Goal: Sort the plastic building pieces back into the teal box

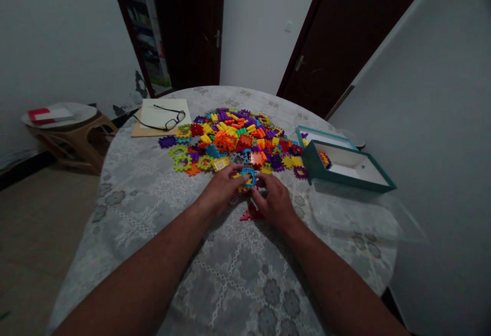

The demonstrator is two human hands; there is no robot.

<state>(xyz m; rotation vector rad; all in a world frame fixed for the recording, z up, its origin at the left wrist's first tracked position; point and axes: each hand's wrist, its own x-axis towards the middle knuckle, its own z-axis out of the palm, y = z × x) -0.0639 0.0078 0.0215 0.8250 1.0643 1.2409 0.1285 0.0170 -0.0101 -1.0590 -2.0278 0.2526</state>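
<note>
Between my two hands is a blue toothed building piece (248,176) with an open middle, with yellow showing beneath it. My left hand (226,185) grips its left side, thumb on top. My right hand (274,195) has its fingertips closed on the right edge of the same piece. A red toothed piece (250,213) lies on the tablecloth just below, partly hidden by my right hand. Right beyond my fingers spreads a heap of colourful interlocking plastic pieces (226,140), with an orange square piece (257,158) at its near edge.
On the right stand a green-edged box (345,167) and a clear plastic cover (353,210). Black glasses (171,122) rest on papers (148,129) at the left. The patterned tablecloth (226,285) covers the oval table. A stool (72,131) stands farther left.
</note>
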